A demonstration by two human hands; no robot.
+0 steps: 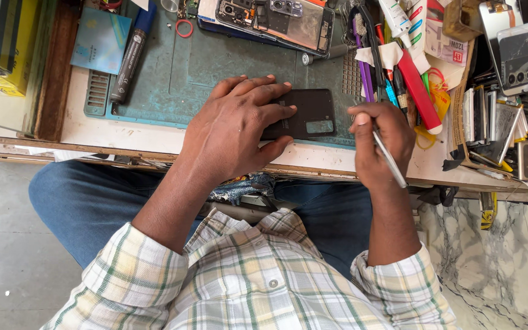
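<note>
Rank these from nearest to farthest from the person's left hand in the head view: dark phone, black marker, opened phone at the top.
1. Dark phone: under the left hand, pressed onto the green mat.
2. Opened phone: above the hand, at the mat's far edge.
3. Black marker: off to the left, on the mat's left side.

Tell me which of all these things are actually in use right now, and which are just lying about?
In use:
left hand pressing on the dark phone
right hand gripping slim metal tweezers
green work mat

Lying about:
opened phone
black marker
red rubber ring
blue card
</note>
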